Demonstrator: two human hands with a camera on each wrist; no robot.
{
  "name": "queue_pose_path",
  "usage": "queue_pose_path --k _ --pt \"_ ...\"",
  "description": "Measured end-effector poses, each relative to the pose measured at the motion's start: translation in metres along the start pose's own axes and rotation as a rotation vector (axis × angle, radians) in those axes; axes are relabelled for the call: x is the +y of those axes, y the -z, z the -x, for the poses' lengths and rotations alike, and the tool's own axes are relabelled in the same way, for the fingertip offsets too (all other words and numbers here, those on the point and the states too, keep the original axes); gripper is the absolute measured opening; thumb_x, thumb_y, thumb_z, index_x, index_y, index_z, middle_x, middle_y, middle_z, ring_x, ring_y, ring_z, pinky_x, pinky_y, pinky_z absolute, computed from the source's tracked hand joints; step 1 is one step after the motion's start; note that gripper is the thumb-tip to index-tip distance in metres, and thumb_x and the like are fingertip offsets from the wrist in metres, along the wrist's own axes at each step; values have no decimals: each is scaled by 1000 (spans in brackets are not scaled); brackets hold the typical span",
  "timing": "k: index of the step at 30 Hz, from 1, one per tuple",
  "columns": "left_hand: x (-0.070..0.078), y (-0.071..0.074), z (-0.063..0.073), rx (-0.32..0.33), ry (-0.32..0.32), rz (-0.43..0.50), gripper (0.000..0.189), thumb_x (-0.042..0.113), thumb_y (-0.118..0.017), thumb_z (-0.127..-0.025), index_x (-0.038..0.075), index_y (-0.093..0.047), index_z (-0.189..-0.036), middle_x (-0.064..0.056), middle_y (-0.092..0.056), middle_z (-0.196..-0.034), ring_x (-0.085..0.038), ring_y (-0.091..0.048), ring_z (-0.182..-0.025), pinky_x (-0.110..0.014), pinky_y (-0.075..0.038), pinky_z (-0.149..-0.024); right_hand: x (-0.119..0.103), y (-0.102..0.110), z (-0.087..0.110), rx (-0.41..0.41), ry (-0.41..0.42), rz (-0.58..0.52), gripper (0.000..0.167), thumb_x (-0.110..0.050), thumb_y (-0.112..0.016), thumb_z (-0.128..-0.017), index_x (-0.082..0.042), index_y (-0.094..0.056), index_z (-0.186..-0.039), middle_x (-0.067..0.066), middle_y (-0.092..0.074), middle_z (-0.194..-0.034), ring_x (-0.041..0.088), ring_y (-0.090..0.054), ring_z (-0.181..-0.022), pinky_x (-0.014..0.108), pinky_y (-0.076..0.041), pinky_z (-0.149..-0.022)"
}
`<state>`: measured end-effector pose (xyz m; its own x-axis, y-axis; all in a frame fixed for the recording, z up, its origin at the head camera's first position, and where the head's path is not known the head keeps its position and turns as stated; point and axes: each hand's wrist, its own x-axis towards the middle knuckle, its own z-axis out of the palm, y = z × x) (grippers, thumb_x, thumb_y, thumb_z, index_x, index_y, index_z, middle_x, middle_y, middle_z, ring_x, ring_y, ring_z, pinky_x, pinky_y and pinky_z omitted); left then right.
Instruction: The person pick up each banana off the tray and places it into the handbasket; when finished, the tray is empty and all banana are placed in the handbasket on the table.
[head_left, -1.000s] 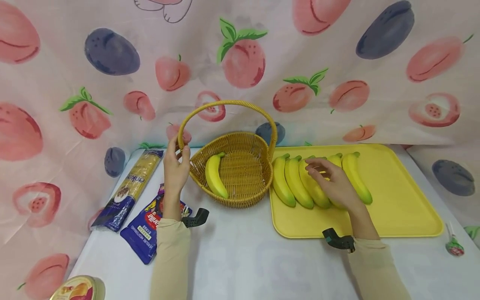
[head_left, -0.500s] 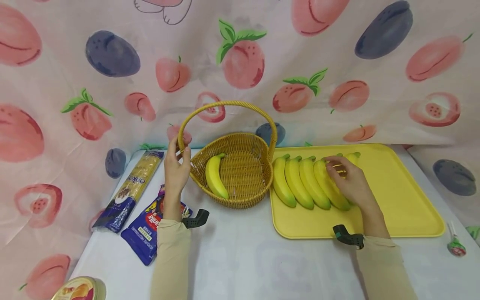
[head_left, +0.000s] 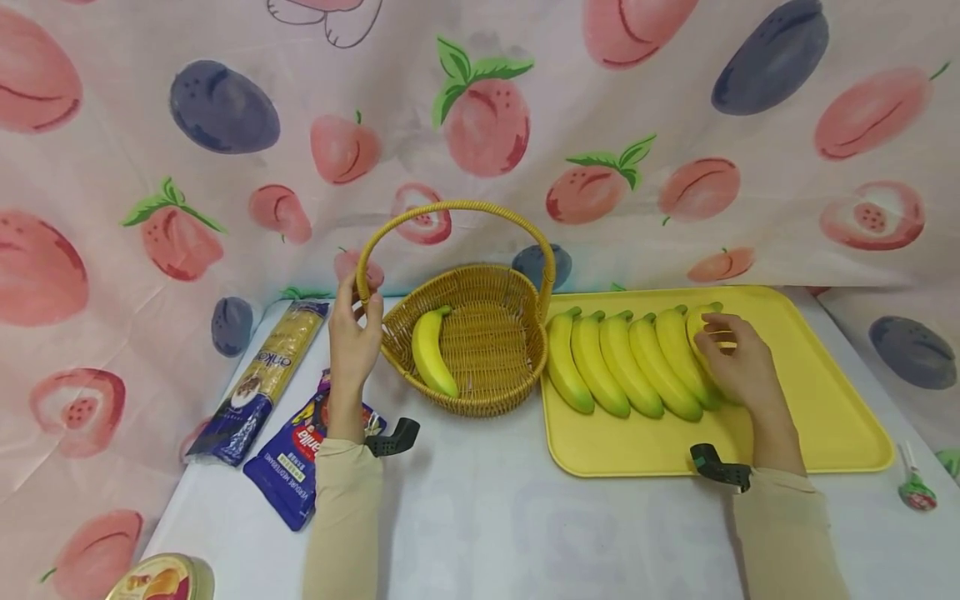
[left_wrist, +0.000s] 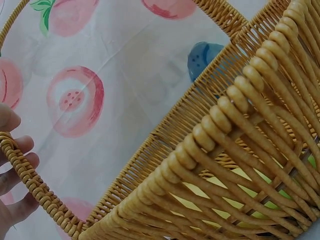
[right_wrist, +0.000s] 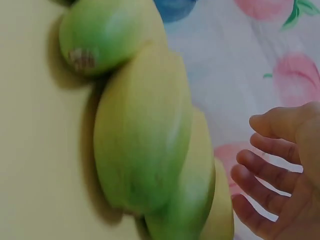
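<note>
My left hand [head_left: 354, 337] grips the left side of the handle of a wicker basket [head_left: 491, 404]; in the left wrist view its fingers curl about the woven handle [left_wrist: 37, 187]. One banana [head_left: 429, 354] lies inside the basket, toward its left wall. On a yellow tray [head_left: 813, 408] several bananas [head_left: 618, 367] lie side by side in a row. My right hand [head_left: 738, 358] is over the rightmost banana [head_left: 698, 323], covering part of it. In the right wrist view its fingers are spread and loosely bent, apart from the bananas [right_wrist: 145, 135], with nothing between them.
Left of the basket lie a long pasta packet [head_left: 258, 375] and a blue pouch [head_left: 288, 462], partly behind my left forearm. A round-lidded container [head_left: 161, 579] stands at the near left corner. A lollipop [head_left: 917, 492] is right of the tray. Fruit-printed cloth hangs behind.
My right hand has moved rightward along the row, from the middle bananas to the last one, uncovering those it passed. My left hand stays on the basket handle.
</note>
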<state>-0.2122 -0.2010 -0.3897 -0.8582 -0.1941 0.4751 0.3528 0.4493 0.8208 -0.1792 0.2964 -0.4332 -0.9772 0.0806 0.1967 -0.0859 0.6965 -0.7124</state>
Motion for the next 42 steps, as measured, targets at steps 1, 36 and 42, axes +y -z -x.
queue_pose_path --k 1,36,42 --pt "0 0 0 -1 -2 -2 39 15 -50 -97 12 -46 -136 -14 -55 -121 -27 -51 -118 -48 -43 -100 3 1 0 0 -12 1 46 -27 -49 -98 2 -46 -133 26 -52 -121 39 -49 -110 26 -39 -83" --pt "-1 0 -1 6 -40 -11 35 14 -51 -96 9 -47 -131 -16 -55 -117 -28 -52 -117 -49 -44 -99 22 3 -3 -133 -270 -55 85 -52 -50 -92 -3 -13 -151 35 -32 -142 50 -34 -126 62 -33 -97" --pt "0 1 0 -5 -17 -11 38 16 -50 -97 13 -46 -135 -13 -56 -119 -28 -51 -116 -49 -43 -99 12 4 -3 -133 -223 -55 81 -47 -50 -93 -4 -13 -151 34 -32 -141 50 -33 -124 61 -34 -94"
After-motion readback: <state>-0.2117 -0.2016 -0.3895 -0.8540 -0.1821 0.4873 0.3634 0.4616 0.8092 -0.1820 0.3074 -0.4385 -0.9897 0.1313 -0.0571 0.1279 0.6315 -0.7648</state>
